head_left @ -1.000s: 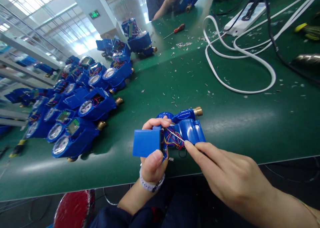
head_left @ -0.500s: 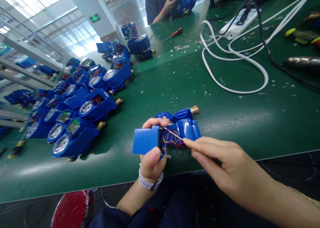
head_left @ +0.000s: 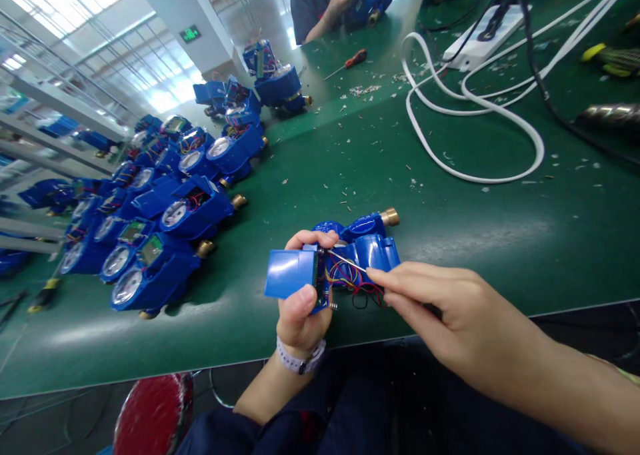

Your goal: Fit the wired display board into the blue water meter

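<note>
My left hand is closed around a circuit board with a flat blue cover, thumb in front and fingers behind. Coloured wires run from the board into an opened blue water meter, which lies on the bench just behind, a brass fitting at its far end. Pinched in my right hand is a thin metal tool; its tip touches or nearly touches the board's upper edge. The tool's handle is hidden in my fingers, so I cannot tell its kind. A small coil spring sticks out beside my left thumb.
Several blue water meters crowd the green bench at left. Farther back lie a red-handled screwdriver, metal scraps, a white cable and a power strip. Across the bench a person's hand holds another meter.
The view has shifted slightly. My left hand has tilted the board and its blue cover a little, and the tool tip stays at the board's upper edge.
</note>
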The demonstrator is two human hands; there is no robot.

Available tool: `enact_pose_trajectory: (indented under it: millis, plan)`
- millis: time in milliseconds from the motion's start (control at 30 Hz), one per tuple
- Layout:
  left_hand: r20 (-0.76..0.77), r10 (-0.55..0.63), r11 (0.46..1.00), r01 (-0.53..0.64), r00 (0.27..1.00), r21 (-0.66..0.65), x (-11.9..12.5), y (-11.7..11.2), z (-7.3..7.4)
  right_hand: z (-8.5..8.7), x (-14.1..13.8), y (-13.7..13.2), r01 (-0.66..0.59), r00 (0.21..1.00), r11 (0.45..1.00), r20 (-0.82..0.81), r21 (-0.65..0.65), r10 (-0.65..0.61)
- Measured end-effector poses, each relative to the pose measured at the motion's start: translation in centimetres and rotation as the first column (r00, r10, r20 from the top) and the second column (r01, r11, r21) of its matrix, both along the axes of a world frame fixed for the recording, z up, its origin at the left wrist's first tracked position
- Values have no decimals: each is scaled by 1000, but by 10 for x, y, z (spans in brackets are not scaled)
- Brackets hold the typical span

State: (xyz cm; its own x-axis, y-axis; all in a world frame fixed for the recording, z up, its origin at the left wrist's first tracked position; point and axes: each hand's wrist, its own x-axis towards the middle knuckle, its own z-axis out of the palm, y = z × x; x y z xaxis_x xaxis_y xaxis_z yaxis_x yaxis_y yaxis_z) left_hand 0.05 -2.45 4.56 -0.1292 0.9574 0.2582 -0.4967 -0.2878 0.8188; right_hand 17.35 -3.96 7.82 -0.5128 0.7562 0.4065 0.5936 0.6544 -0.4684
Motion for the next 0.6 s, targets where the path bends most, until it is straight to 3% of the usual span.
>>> enact_pose_trajectory:
  millis: [100, 167, 233, 300, 367, 400, 467, 533, 600]
  plan:
    - [18, -18, 1000, 18, 1000, -1, 1, 0, 0, -4, 3, -2, -49, 977, 955, 215, 292, -15]
    - [20, -20, 1000, 20, 1000, 6, 1, 0, 0, -5, 4, -3, -89, 955, 918, 296, 387, -32]
    - [10, -15, 1000, 15, 1000, 6, 1, 0, 0, -2, 3, -1, -62, 973, 951, 231, 304, -11]
    - [3, -12, 1000, 12, 1000, 5, 1, 1, 0, 2, 2, 2, -21, 997, 996, 76, 91, 14]
    - [8, -8, 1000, 8, 1000, 11, 1, 1, 0, 4, 2, 5, -5, 999, 997, -35, -71, 3]
    - [13, -6, 1000, 6, 1000, 13, 1, 1, 0, 4, 3, 5, -10, 1000, 998, -29, -68, 8]
    - [13, -1, 1000, 0, 1000, 11, 1, 1, 1, 1, 5, 4, -34, 995, 994, 95, 101, 24]
    - [4, 5, 1000, -5, 1000, 2, 1, 1, 1, -3, 8, 2, -79, 968, 947, 250, 313, -2]
    - [-1, 3, 1000, -3, 1000, -10, 1, 0, 1, -6, 9, 1, -110, 948, 909, 318, 401, -26]
